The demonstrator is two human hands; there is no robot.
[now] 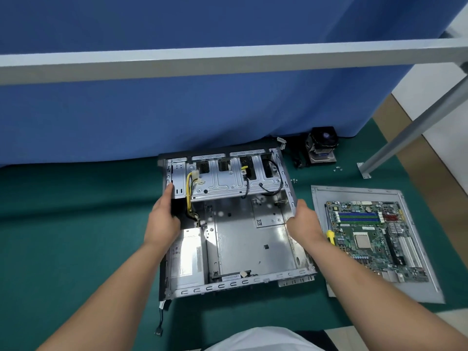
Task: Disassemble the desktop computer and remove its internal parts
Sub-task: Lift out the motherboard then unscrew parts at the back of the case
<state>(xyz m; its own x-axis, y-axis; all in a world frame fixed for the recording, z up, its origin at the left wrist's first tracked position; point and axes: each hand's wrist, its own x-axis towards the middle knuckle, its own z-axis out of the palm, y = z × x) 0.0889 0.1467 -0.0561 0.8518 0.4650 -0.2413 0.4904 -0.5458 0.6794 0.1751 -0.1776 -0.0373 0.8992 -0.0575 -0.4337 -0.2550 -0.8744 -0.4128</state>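
Observation:
The open grey computer case [243, 239] lies flat on the green mat. My left hand [163, 216] grips its left wall near the drive cage [228, 183]. My right hand [304, 219] holds the right wall. Inside, the silver power supply [186, 254] sits at the front left with yellow and black cables [188, 196] running up from it. The case floor is bare metal. The green motherboard [367, 231] rests on the removed grey side panel [415, 282] to the right. The black CPU cooler [320, 148] stands behind the case.
A yellow-handled screwdriver [330, 235] lies at the motherboard's left edge. Loose screws [338, 169] are scattered near the cooler. A blue cloth wall [177, 110] and a grey frame bar [228, 59] rise behind; a slanted grey leg [417, 122] stands at the right. A black cable [159, 323] trails from the case front.

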